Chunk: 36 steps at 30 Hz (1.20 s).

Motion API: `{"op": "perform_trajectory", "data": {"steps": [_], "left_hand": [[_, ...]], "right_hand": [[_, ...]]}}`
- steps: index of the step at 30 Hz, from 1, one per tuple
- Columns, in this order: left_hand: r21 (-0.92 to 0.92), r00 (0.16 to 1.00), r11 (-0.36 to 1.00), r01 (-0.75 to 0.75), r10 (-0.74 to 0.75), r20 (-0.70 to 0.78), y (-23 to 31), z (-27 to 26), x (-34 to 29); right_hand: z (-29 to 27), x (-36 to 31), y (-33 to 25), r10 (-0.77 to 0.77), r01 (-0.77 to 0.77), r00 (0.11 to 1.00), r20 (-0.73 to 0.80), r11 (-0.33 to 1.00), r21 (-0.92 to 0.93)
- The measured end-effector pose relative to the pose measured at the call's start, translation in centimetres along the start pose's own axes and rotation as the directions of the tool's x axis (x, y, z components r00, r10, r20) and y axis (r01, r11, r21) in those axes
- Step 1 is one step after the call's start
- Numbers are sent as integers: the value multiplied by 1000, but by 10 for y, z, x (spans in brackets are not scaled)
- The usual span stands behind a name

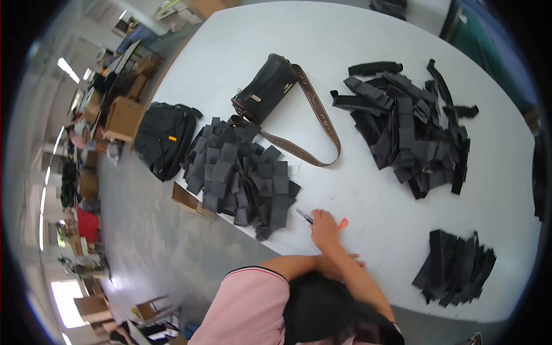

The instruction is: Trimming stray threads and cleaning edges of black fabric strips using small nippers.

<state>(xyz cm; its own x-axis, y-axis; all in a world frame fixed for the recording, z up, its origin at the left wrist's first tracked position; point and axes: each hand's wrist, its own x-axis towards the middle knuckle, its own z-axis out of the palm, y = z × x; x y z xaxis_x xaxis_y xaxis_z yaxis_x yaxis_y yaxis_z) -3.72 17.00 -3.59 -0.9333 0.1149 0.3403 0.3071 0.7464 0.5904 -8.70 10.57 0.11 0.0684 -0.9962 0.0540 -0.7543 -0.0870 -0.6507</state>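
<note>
My right hand (325, 231) is closed around a small pointed metal tool, apparently thread snips (305, 217), over the white table near its front edge. The silver tip points away to the left, towards a heap of dark grey fabric strips (236, 172). An orange piece (343, 223) sticks out on the right side of that hand. Beneath my right forearm, my left hand (330, 267) reaches across to the right, partly hidden. Its visible fingers are stretched out and I see nothing in them.
A black shoulder bag (267, 86) with a brown patterned strap (316, 118) lies behind the heap, and a black backpack (167, 138) sits left of it. More dark strips form a large pile (405, 126) at far right and a neater stack (454, 267) nearer. A cardboard box (190, 201) stands below the table's left edge.
</note>
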Motion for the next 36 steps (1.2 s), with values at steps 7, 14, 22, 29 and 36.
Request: {"op": "perform_trajectory", "data": {"steps": [7,14,22,29,36], "left_hand": [[-14,877,990,138,-116,466,14,-27,14],[171,950,985,-29,-26,310,12,-26,23],[570,963,815,109,-228,142,34,-26,26],[416,622,466,781,-635,-457,27,-21,-28],[261,433,347,901,-665,-609,144,1,-124]], "right_hand": [[-42,-34,57,198,-214,976,91,791,574],[-175,-71,101,485,-138,873,-47,339,930],[-162,-195,97,517,-234,846,131,138,963],[-89,-190,83,570,-242,810,137,113,964],[-54,-178,-4,204,-387,906,371,39,921]]}}
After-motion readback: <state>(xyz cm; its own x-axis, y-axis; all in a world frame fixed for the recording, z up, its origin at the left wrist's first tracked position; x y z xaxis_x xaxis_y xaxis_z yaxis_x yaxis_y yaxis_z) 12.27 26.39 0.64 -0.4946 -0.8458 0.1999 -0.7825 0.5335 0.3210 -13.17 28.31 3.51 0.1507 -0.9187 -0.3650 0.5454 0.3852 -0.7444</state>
